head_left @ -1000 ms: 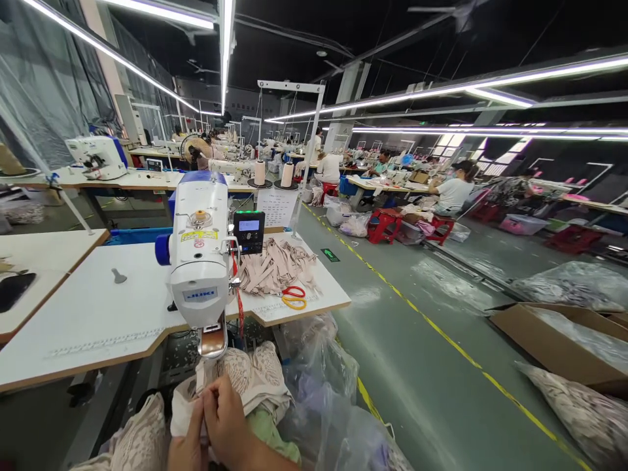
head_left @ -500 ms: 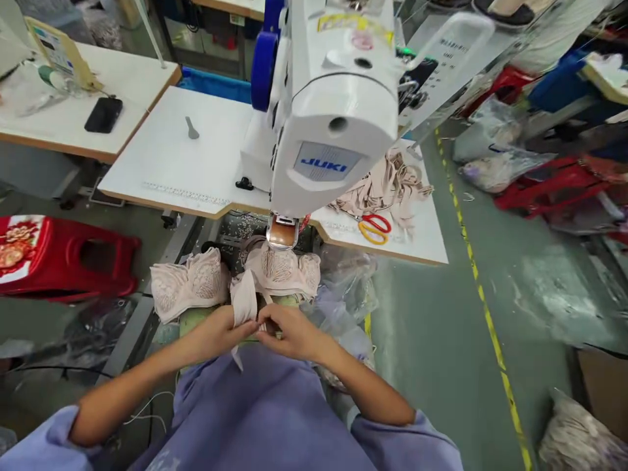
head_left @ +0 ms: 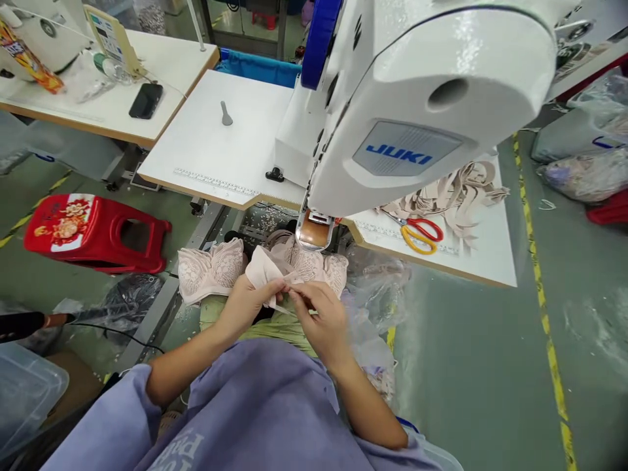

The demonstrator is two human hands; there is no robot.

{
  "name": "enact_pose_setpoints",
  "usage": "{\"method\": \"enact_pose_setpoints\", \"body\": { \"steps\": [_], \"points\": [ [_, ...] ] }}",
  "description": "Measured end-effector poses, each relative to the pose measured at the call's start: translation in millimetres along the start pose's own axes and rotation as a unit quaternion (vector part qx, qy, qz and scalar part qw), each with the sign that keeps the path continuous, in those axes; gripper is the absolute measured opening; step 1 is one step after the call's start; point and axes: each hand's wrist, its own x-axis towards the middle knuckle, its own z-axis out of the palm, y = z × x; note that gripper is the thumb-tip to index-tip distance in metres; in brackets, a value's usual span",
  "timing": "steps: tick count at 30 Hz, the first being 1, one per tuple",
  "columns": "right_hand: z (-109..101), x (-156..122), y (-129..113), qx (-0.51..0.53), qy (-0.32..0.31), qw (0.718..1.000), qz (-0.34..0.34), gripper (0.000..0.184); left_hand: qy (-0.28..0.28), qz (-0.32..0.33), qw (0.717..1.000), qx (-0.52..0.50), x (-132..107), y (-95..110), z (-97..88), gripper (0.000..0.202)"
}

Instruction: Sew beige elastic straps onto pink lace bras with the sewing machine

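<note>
Both my hands are closed on a pale pink fabric strip [head_left: 262, 267] in front of the sewing machine. My left hand [head_left: 252, 301] pinches it between thumb and fingers, and the strip's wide part stands up above that hand. Fingertips of my right hand [head_left: 321, 314] grip its edge, close against the left thumb. Behind them, a beige lace bra [head_left: 210, 269] hangs at the machine, one side to the left and the other under the machine's head. The white JUKI sewing machine [head_left: 417, 118] stands over it, hiding part of the bra.
Scissors with red and yellow handles [head_left: 419, 235] lie beside a heap of beige strips [head_left: 461, 196] on the right of the white table [head_left: 196, 140]. A red stool [head_left: 98, 232] stands at left. A phone [head_left: 146, 101] lies on the neighbouring table. Plastic bags [head_left: 377, 288] hang below right.
The camera view has shifted left and closer to the machine. My hands have lifted the strip a little toward the bra, and its wide part has tilted and spread.
</note>
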Motion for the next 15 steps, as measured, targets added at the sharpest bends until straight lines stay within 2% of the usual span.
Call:
{"method": "enact_pose_setpoints", "body": {
  "steps": [6, 12, 15],
  "points": [
    [11.8, 8.7, 1.2, -0.002, 0.024, 1.000, 0.008, 0.012, 0.034, 0.019, 0.999, -0.015, 2.0, -9.2, 8.6, 0.030],
    [11.6, 9.0, 6.4, 0.007, 0.016, 0.998, 0.066, 0.010, 0.037, 0.030, 0.997, 0.058, 1.5, -13.5, 10.4, 0.030],
    [4.2, 5.9, 12.3, 0.012, -0.013, 0.995, 0.097, 0.011, 0.026, 0.037, 0.992, 0.117, 6.2, -15.6, 9.9, 0.027]
  ]
}}
